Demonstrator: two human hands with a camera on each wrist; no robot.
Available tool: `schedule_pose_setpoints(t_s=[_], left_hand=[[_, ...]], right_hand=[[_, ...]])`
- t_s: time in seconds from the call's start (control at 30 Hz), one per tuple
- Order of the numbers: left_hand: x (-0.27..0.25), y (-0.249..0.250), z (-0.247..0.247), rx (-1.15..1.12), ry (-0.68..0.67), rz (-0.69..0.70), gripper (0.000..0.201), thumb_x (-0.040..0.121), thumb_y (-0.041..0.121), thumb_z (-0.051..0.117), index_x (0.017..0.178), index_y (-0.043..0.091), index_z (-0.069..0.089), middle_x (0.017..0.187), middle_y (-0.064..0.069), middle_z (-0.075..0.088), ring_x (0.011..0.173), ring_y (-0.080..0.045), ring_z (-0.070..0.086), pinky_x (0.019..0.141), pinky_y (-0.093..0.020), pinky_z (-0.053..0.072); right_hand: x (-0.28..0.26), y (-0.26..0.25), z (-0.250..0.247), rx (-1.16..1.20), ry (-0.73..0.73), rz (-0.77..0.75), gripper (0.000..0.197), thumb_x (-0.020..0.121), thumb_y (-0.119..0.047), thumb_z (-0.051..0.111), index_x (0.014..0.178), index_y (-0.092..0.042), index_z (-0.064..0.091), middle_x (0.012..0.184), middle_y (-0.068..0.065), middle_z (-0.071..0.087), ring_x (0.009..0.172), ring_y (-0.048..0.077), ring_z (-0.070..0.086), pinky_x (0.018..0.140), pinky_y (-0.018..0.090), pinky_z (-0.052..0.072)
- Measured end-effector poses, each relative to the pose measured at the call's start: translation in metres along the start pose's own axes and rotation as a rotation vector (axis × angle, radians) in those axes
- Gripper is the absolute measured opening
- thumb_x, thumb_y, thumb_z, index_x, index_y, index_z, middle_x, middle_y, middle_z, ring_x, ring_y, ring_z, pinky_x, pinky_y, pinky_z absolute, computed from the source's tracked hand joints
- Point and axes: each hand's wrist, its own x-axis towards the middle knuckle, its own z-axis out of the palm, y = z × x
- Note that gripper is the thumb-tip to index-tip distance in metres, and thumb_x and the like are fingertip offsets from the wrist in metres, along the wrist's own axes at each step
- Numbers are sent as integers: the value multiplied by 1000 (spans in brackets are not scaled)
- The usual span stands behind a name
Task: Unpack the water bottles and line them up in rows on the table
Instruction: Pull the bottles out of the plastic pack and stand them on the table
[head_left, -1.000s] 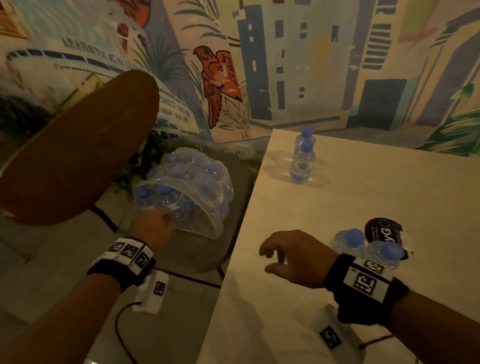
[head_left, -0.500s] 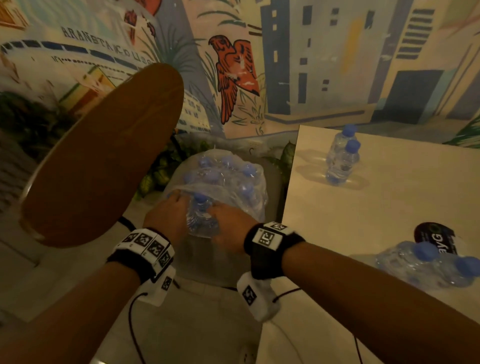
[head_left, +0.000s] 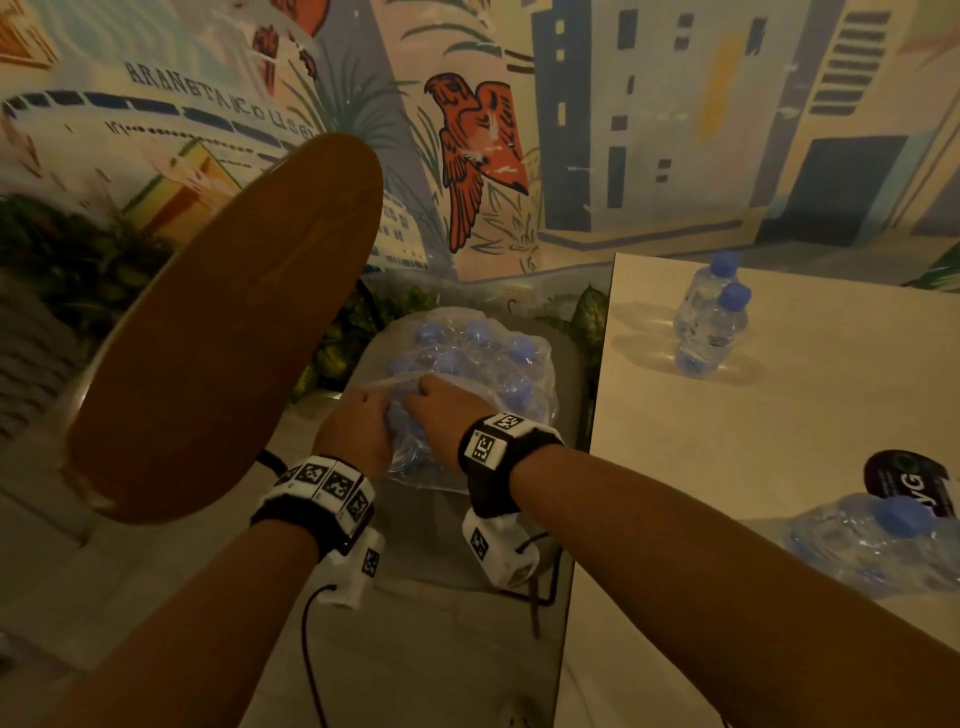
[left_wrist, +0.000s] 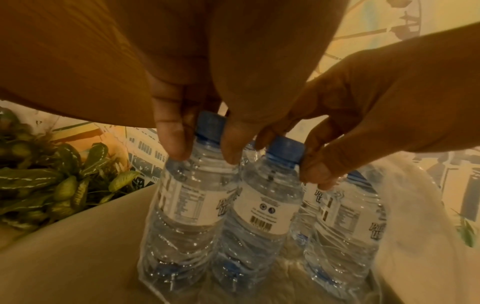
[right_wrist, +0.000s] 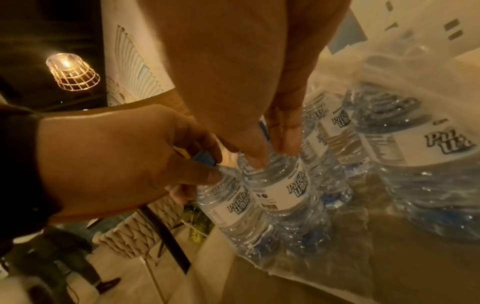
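A torn plastic pack of water bottles (head_left: 483, 353) with blue caps stands on a beige chair seat (head_left: 415, 540) left of the table (head_left: 753, 457). At the pack's near edge my left hand (head_left: 358, 431) grips the neck of one bottle (left_wrist: 187, 205) just under its cap. Beside it my right hand (head_left: 441, 410) grips the neck of the neighbouring bottle (right_wrist: 283, 189). Both bottles stand upright in the opened wrap (left_wrist: 415, 216). Two bottles (head_left: 711, 322) stand upright on the table's far side. More bottles (head_left: 872, 551) lie on their sides at its right edge.
A brown wooden chair back (head_left: 223, 332) rises close on the left of the pack. The table's left edge runs right beside the seat. A dark round label (head_left: 909, 483) lies by the fallen bottles. Plants (left_wrist: 52, 185) and a painted wall stand behind.
My right hand left the table and came to the pack beside my left hand. My left hand shifted from the wrap to a bottle neck. Both now grip bottles.
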Motion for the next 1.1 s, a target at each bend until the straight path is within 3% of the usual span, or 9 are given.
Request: schedule_pose_setpoints(t_s=[0.07, 0.2, 0.37, 0.53, 0.63, 0.8, 0.9, 0.97, 1.1], left_hand=[[-2, -2, 1, -32, 14, 9, 18, 87, 11, 56, 105, 11, 60, 114, -13, 59, 101, -29, 59, 86, -37, 49], [-10, -3, 4, -64, 14, 9, 22, 83, 10, 61, 105, 11, 58, 114, -13, 55, 98, -31, 58, 83, -37, 49], [-17, -8, 10, -50, 19, -56, 21, 86, 8, 57, 107, 5, 59, 115, -18, 55, 98, -37, 59, 82, -42, 48], [-31, -8, 9, -15, -9, -46, 19, 83, 8, 62, 101, 3, 61, 107, -21, 57, 93, -38, 59, 79, -42, 48], [-50, 10, 3, 18, -29, 47, 21, 79, 8, 67, 99, 4, 63, 103, -21, 61, 89, -39, 60, 77, -43, 49], [-107, 80, -5, 20, -107, 287, 17, 70, 8, 77, 85, 4, 70, 82, -16, 67, 74, -33, 62, 64, -31, 42], [-142, 139, 0, -114, -201, 431, 21, 66, 32, 67, 80, 16, 67, 75, 2, 60, 70, -15, 57, 61, -25, 41], [-157, 181, 9, -164, -303, 498, 22, 67, 38, 64, 84, 23, 63, 78, 12, 53, 73, -6, 52, 68, -26, 40], [-176, 268, 35, -159, -333, 595, 27, 76, 21, 73, 101, 13, 66, 98, -4, 60, 91, -20, 59, 82, -29, 45]], right_hand=[[-3, -2, 0, -75, 40, -71, 14, 96, -23, 44, 90, -22, 56, 94, 0, 57, 90, 20, 52, 83, 32, 41], [-15, -3, 4, -129, -61, -48, 29, 92, -12, 50, 121, -10, 51, 125, 16, 51, 105, 34, 57, 78, 41, 47], [-65, 2, -3, -104, -56, -30, 39, 95, -14, 49, 133, -5, 44, 139, 17, 44, 124, 35, 48, 101, 42, 41], [-165, 41, -15, 91, -103, 49, 22, 86, -22, 60, 100, -4, 59, 92, 12, 50, 81, 28, 51, 69, 31, 37], [-238, 74, -22, 135, -152, 124, 18, 85, -19, 54, 90, -4, 61, 84, 6, 44, 75, 23, 44, 67, 33, 37], [-359, 136, -35, 135, -191, 317, 20, 78, -28, 56, 64, -23, 43, 68, -7, 36, 58, 8, 35, 54, 20, 26], [-410, 173, -49, 129, -150, 478, 16, 72, -33, 62, 68, -25, 48, 64, -11, 38, 55, 4, 35, 51, 15, 26], [-432, 194, -57, 157, -94, 565, 14, 69, -32, 67, 70, -25, 54, 69, -10, 49, 60, 5, 42, 55, 18, 32], [-448, 226, -70, 215, 59, 681, 18, 66, -25, 73, 72, -9, 69, 77, 9, 69, 64, 17, 59, 63, 35, 51]])
